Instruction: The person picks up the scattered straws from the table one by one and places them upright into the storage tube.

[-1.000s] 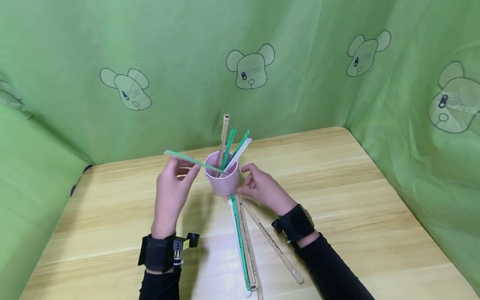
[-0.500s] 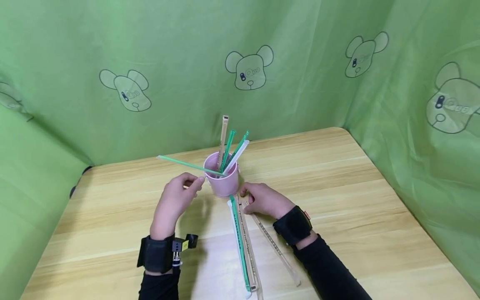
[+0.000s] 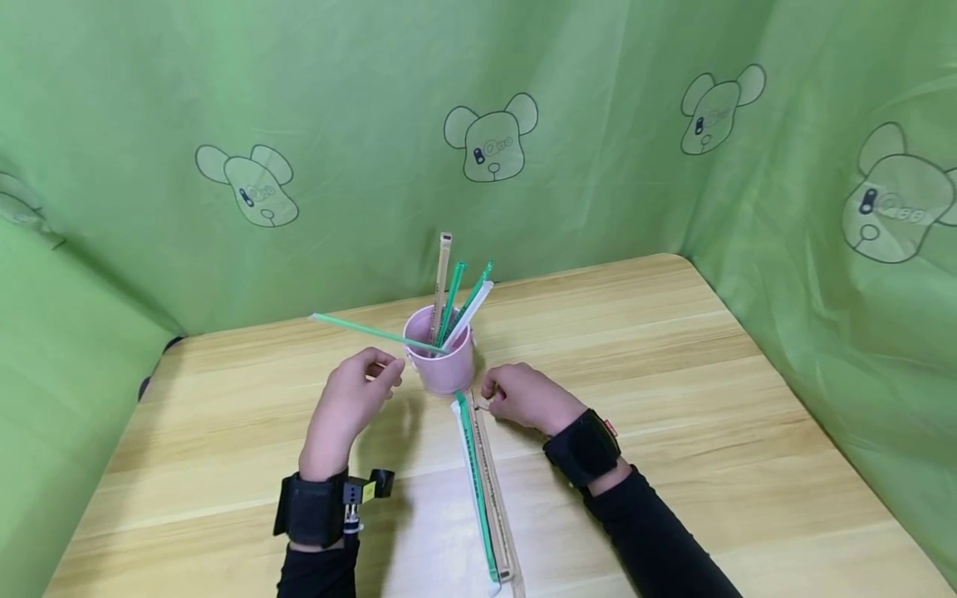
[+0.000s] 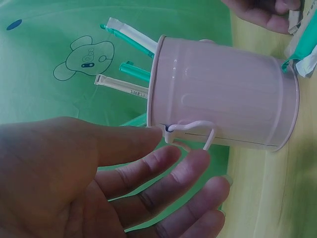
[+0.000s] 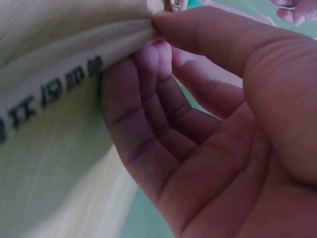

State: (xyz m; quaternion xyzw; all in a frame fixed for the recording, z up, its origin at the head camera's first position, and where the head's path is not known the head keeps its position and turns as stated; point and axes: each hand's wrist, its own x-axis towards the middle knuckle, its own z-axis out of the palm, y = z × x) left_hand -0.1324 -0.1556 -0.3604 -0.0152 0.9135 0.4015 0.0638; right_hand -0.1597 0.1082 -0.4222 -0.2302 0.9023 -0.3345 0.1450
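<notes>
A small pink bucket [image 3: 444, 375] stands at mid-table, holding several wrapped straws upright: a brown straw [image 3: 441, 282], green ones and a white one [image 3: 469, 316]. One more green straw [image 3: 366, 329] leans far out over its left rim. My left hand [image 3: 353, 397] hovers at the bucket's left side, fingers loosely bent around nothing, thumb tip right by the wire handle [image 4: 198, 127]. To the right of the bucket, low over the table, my right hand [image 3: 532, 400] pinches a brown paper-wrapped straw [image 5: 59, 77] with dark printing between thumb and fingertips; in the head view the hand mostly hides it.
In front of the bucket lie several wrapped straws side by side, among them a green straw [image 3: 478, 490] and a brown straw [image 3: 495, 498], pointing toward me. Green curtain [image 3: 359, 208] with bear-head drawings surrounds the wooden table [image 3: 673, 415] at the back and sides.
My left hand has let go of the green straw, which now rests on the rim, and dropped slightly. The right hand has moved down and picked up the brown straw that lay slanted on the table.
</notes>
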